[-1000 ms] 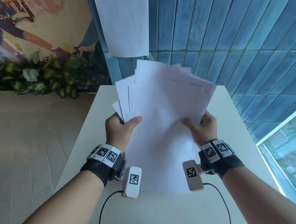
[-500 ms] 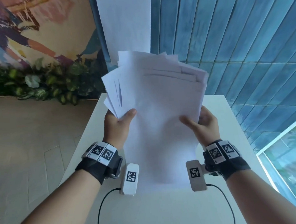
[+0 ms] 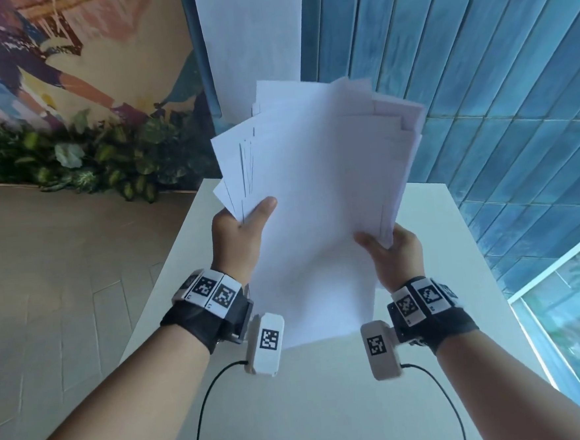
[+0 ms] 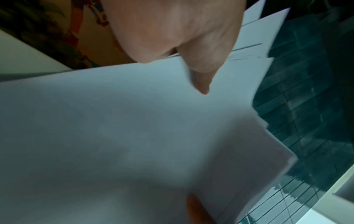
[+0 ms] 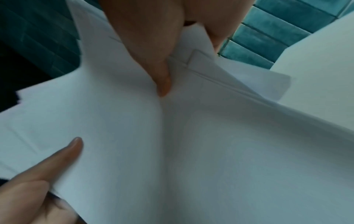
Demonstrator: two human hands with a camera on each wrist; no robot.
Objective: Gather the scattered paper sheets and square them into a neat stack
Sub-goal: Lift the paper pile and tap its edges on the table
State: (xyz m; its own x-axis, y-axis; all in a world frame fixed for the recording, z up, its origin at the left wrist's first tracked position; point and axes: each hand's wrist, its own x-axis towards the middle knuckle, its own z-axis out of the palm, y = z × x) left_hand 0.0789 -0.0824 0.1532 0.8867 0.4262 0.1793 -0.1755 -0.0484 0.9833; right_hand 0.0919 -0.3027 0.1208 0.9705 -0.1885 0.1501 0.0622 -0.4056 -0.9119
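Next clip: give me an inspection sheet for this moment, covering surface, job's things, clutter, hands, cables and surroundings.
Surface: white tabletop, bare where visible.
Job's things: bundle of white paper sheets held up off the tabletop, edges fanned and uneven, not yet squared.
Clutter: nothing seen.
Hands: left hand grips the bundle's left edge, thumb on the front; right hand grips the right edge, thumb on the front.
Cables: two thin black cables trail from the white wrist cameras toward the person.
Surroundings: blue tiled wall, colourful mural, green leafy plants, beige tiled floor, white hanging panel behind the sheets.
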